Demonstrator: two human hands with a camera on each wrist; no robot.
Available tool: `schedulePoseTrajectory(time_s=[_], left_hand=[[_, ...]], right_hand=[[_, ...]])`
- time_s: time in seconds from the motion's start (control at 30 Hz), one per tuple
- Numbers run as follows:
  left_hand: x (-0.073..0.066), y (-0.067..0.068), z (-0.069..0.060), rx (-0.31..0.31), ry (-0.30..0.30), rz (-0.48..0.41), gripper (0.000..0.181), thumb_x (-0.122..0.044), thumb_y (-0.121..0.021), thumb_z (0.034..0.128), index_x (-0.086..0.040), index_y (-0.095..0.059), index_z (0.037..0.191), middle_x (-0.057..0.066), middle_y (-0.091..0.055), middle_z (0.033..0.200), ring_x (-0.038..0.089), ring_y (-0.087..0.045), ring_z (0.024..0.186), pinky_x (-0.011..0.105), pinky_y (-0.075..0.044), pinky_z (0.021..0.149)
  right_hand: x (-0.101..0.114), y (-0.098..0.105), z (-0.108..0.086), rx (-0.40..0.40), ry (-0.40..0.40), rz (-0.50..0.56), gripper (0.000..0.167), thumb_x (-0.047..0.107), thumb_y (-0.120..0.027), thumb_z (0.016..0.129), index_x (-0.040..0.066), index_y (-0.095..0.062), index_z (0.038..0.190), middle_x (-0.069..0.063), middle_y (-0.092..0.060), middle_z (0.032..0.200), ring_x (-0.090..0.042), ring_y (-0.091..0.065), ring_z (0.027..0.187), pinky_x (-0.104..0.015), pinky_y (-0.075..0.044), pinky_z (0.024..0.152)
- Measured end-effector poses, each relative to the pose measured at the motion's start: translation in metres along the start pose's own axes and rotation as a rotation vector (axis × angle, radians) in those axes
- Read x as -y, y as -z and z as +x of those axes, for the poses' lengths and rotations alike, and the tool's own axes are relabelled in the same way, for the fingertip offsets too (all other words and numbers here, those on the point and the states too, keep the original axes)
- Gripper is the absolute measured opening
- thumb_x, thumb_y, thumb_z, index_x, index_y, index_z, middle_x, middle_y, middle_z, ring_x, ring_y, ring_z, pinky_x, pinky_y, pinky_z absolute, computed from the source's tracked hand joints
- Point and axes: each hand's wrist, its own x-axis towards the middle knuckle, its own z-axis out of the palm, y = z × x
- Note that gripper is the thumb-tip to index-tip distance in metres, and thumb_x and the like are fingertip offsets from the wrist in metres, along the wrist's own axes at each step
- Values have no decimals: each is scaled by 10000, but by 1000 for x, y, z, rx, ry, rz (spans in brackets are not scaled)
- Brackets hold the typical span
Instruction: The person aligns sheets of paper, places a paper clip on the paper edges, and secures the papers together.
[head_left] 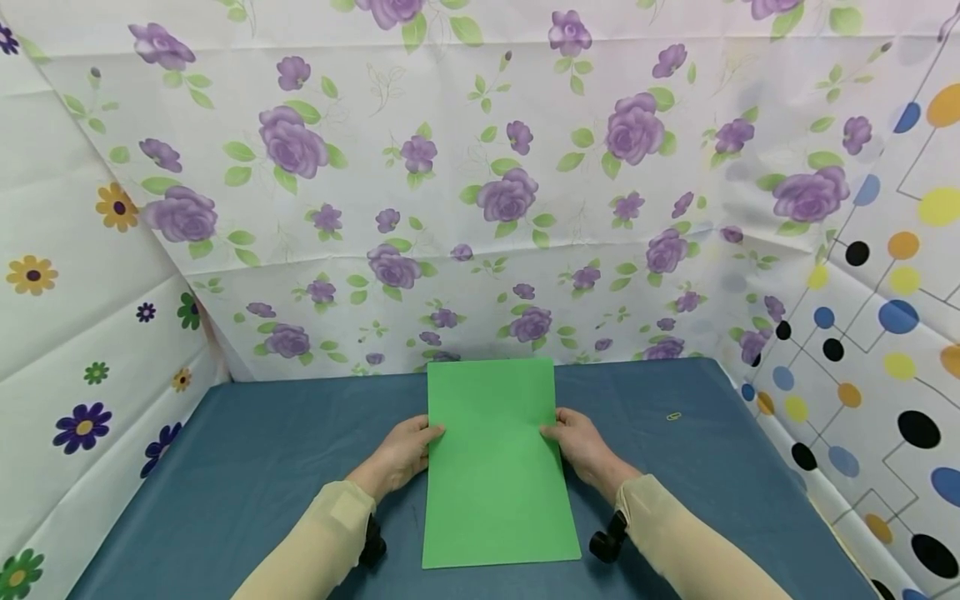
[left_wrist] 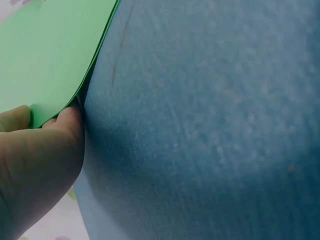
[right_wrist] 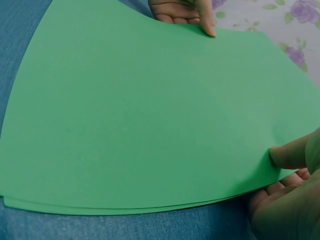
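Two or more sheets of green paper lie stacked together in the middle of the head view, their far part lifted off the table. My left hand pinches the left edge, thumb on top and fingers beneath. On the opposite edge my right hand grips the same way. In the right wrist view the layered edges of the green paper show slightly out of line near the lower left corner. The left wrist view has the left hand curled under the paper's side.
A blue cloth covers the table. A small yellow paper clip lies on it to the right. Behind the table hangs a floral curtain, with patterned sheets at both sides. Dark wrist cameras are strapped below the sleeves.
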Motion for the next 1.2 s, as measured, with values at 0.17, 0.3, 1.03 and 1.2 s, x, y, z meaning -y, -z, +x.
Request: schedulePoseTrajectory(time_s=[0.17,0.3,1.03,1.2], left_hand=[[0,2,1,6,0,-1,435,-150,-486,1108,54,-433,1489,196,-625,1292,268,-665,1121,412,-571,916],[0,3,2,3,-1,2,434,-151,-483,1109,58,-439,1488,185,-634,1285,260,-670,1112,409,-573,913],[6,3,3,14,-27,33,407,-164,-472,1115,59,-473,1456,165,-643,1264,232,-677,1067,392,-568,908],[7,3,4,7,-26,38,410,-158,-472,1114,62,-469,1459,165,-639,1268,228,-678,1061,394,-568,907]], right_hand=[[0,0,-1,10,7,-22,445,52,-545,1054,-94,-449,1463,-254,-566,1375,-325,-631,1148,-470,-556,914],[0,-1,-2,14,10,-44,454,61,-551,1052,-96,-447,1466,-241,-579,1357,-305,-640,1122,-466,-558,906],[1,8,-3,-50,11,-42,294,59,-598,1028,-44,-612,1303,-158,-698,1169,-250,-686,963,-408,-579,794],[2,15,-4,-74,38,-26,298,43,-597,1024,-49,-615,1307,-162,-703,1161,-249,-690,978,-421,-587,845]])
